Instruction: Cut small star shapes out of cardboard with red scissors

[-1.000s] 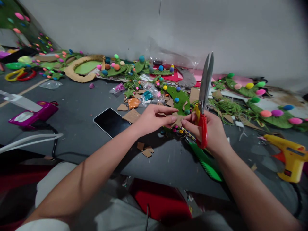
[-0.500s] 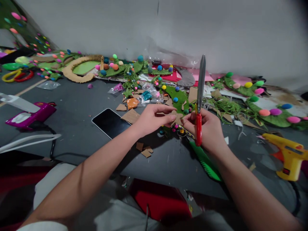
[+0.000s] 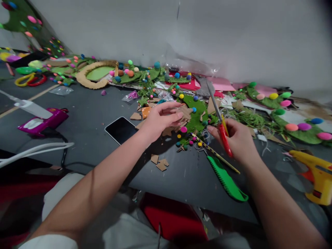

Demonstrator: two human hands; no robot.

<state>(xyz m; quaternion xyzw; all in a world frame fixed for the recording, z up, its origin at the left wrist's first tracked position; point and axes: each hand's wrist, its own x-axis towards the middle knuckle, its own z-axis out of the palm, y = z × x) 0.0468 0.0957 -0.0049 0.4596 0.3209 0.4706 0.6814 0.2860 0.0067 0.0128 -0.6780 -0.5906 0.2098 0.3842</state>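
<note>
My right hand [image 3: 240,140] grips red-handled scissors [image 3: 219,119], whose long grey blades are closed and point up and left over the craft pile. My left hand [image 3: 162,119] hovers over brown cardboard scraps [image 3: 181,121], fingers stretched out and slightly curled, holding nothing I can make out. Between the hands lie small pompoms [image 3: 184,129] and a green felt piece [image 3: 195,109]. A striped stick [image 3: 215,154] lies just under my right hand.
A phone [image 3: 120,129] lies left of my left hand. A green serrated strip [image 3: 227,180] lies near the table's front edge. A yellow glue gun [image 3: 315,173] sits at right, a purple one [image 3: 43,121] at left. Felt wreaths with pompoms [image 3: 95,74] line the wall.
My hands have come apart. The scissors tilted from upright down toward the left and back. My left hand let go of the cardboard piece and opened over the scraps.
</note>
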